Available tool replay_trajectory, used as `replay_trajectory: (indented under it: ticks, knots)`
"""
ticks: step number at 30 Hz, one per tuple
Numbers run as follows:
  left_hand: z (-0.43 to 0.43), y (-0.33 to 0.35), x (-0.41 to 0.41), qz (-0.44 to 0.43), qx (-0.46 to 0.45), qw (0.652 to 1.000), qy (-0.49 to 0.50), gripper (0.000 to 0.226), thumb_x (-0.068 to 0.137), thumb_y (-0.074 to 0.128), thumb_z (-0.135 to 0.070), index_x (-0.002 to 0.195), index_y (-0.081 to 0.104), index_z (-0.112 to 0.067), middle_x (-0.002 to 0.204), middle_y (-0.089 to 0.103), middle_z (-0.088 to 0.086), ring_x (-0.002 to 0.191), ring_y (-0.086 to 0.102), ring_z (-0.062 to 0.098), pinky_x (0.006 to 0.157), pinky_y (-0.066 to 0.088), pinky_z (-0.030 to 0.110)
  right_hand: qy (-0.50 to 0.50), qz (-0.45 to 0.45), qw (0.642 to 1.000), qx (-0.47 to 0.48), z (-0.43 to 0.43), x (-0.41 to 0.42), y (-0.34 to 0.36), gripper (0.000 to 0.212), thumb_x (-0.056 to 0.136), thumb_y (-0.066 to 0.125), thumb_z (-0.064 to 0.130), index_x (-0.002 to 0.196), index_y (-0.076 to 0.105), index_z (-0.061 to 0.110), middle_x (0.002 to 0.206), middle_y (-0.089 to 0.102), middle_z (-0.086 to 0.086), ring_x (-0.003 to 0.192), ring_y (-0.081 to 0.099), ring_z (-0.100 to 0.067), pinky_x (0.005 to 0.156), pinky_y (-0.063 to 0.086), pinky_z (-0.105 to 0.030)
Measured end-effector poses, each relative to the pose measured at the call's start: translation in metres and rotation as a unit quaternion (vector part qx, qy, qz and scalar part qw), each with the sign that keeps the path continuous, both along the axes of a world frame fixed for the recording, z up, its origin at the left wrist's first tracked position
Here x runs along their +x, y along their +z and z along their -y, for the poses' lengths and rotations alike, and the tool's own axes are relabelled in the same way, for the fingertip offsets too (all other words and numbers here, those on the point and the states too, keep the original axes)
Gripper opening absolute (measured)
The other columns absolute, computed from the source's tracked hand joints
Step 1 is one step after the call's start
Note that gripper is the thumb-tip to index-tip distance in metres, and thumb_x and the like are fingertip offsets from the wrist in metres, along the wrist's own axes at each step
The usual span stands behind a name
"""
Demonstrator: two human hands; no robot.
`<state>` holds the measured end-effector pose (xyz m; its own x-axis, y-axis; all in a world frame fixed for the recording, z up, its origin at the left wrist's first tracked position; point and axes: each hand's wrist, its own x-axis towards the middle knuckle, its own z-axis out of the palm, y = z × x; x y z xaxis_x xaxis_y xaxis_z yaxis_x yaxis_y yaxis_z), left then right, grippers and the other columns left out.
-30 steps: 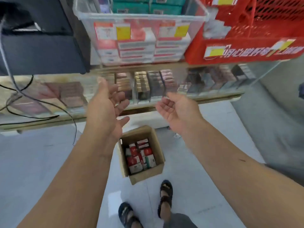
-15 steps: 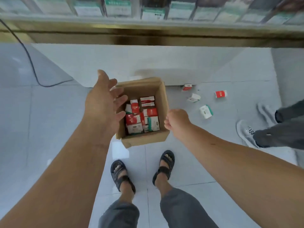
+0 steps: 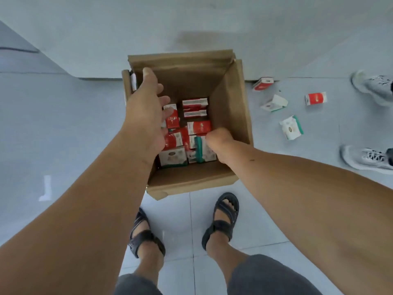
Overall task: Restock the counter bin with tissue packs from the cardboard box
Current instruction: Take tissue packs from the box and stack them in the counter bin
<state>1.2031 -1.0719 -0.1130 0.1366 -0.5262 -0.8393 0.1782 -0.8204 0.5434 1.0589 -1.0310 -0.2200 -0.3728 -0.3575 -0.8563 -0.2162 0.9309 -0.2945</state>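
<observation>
Head view, nearest first: the person's own sandals (image 3: pixel 223 222) stand on the pale tile floor (image 3: pixel 63 124) just short of the cardboard box (image 3: pixel 231 116), and both forearms reach out over them towards it. A second ago the hands were up at counter height, palms turned up and empty; the view has since tipped down and both hands have dropped to the box, which suggests one delivery is over and the next pick is starting. The left hand (image 3: pixel 146 116) is spread, fingers relaxed, holding nothing, above the left side of the box opening. The right hand (image 3: pixel 217 143) is lower, inside the box by its right wall, knuckles towards the camera; its fingers are hidden, so I cannot tell whether it has closed on anything. The tissue packs (image 3: pixel 198 127), red and green-and-white, lie loosely packed on the box bottom under both hands. Farther right, four loose packs (image 3: pixel 291 127) lie on the tiles, near another person's grey sneakers (image 3: pixel 368 158). Beyond the box rises the white counter base (image 3: pixel 191 28); the counter bin is out of view.
</observation>
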Motion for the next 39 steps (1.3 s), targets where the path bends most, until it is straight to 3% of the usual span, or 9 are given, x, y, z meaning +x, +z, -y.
replay_trajectory:
  ticks: [3,6,8,12,14,18,27,35,39]
  knots:
    - [-0.003,-0.037,0.0,0.01,-0.01,1.0,-0.016,0.062,0.097,0.04,-0.067,0.145,0.051,-0.028,0.14,0.059,-0.003,0.117,0.058,0.017,0.106,0.043,0.049,0.092,0.016,0.995,0.02,0.006,0.005,-0.045,0.015,0.1,0.055,0.028,0.103,0.06,0.014,0.104,0.066,-0.005,0.093,0.062,-0.023,0.09,0.05,-0.036]
    - [-0.006,-0.077,0.005,0.016,0.003,1.0,-0.01,0.062,0.098,0.039,-0.067,0.145,0.051,-0.029,0.127,0.064,-0.005,0.097,0.059,0.01,0.069,0.046,0.034,0.174,0.038,0.983,0.041,0.009,0.011,-0.081,0.024,0.101,0.054,0.025,0.122,0.058,0.015,0.132,0.059,-0.011,0.122,0.055,-0.03,0.11,0.041,-0.043]
    - [-0.007,-0.091,0.008,0.01,0.004,1.0,-0.009,0.062,0.098,0.038,-0.067,0.145,0.051,-0.028,0.132,0.063,-0.005,0.096,0.058,0.009,0.063,0.04,0.033,0.228,0.031,0.971,0.068,0.008,0.01,-0.098,0.036,0.102,0.053,0.023,0.136,0.048,0.012,0.141,0.05,-0.013,0.129,0.049,-0.031,0.113,0.037,-0.042]
    - [-0.004,-0.11,0.009,-0.009,-0.007,1.0,-0.002,0.063,0.097,0.037,-0.07,0.144,0.052,-0.03,0.127,0.063,-0.007,0.096,0.058,0.009,0.062,0.039,0.033,0.23,-0.008,0.966,0.115,0.013,0.01,-0.148,0.123,0.061,0.082,0.052,0.155,0.014,0.011,0.155,0.033,-0.016,0.139,0.036,-0.038,0.113,0.034,-0.053]
    - [0.001,-0.117,0.008,-0.02,-0.013,1.0,0.007,0.064,0.096,0.037,-0.07,0.144,0.052,-0.031,0.124,0.063,-0.008,0.094,0.058,0.008,0.063,0.039,0.033,0.246,-0.039,0.962,0.115,0.016,0.011,-0.167,0.14,0.049,0.082,0.064,0.157,0.005,0.019,0.158,0.026,-0.015,0.142,0.03,-0.038,0.114,0.031,-0.054]
    - [0.008,-0.125,0.01,-0.029,-0.023,0.999,0.013,0.066,0.095,0.037,-0.072,0.143,0.053,-0.029,0.138,0.061,-0.002,0.104,0.058,0.013,0.092,0.04,0.045,0.369,-0.151,0.914,0.081,0.015,0.013,-0.167,0.101,0.079,0.075,0.05,0.154,0.013,0.021,0.152,0.023,-0.023,0.135,0.034,-0.042,0.107,0.037,-0.052]
    - [-0.005,-0.087,0.001,-0.026,-0.02,0.999,0.014,0.063,0.096,0.038,-0.07,0.141,0.056,-0.03,0.127,0.066,-0.006,0.112,0.06,0.013,0.097,0.038,0.046,0.394,-0.178,0.9,-0.055,0.013,0.01,-0.118,0.071,0.08,0.071,0.047,0.136,0.038,0.019,0.133,0.051,-0.012,0.121,0.051,-0.032,0.099,0.042,-0.046]
    - [0.002,0.069,0.002,-0.037,-0.053,0.997,0.029,0.055,0.096,0.037,-0.069,0.124,0.065,-0.031,0.117,0.069,-0.009,0.105,0.066,0.011,0.09,0.039,0.042,0.42,-0.195,0.852,-0.245,0.007,0.018,0.056,0.062,0.075,0.062,0.046,0.13,0.037,0.034,0.12,0.057,0.005,0.107,0.055,-0.019,0.088,0.049,-0.043]
    - [-0.003,0.179,0.006,-0.021,-0.092,0.995,0.038,0.053,0.097,0.039,-0.067,0.121,0.067,-0.029,0.118,0.07,-0.006,0.108,0.067,0.015,0.101,0.04,0.05,0.429,-0.206,0.833,-0.283,0.004,0.016,0.165,0.045,0.073,0.06,0.04,0.111,0.037,0.035,0.107,0.057,0.008,0.095,0.053,-0.017,0.079,0.05,-0.037]
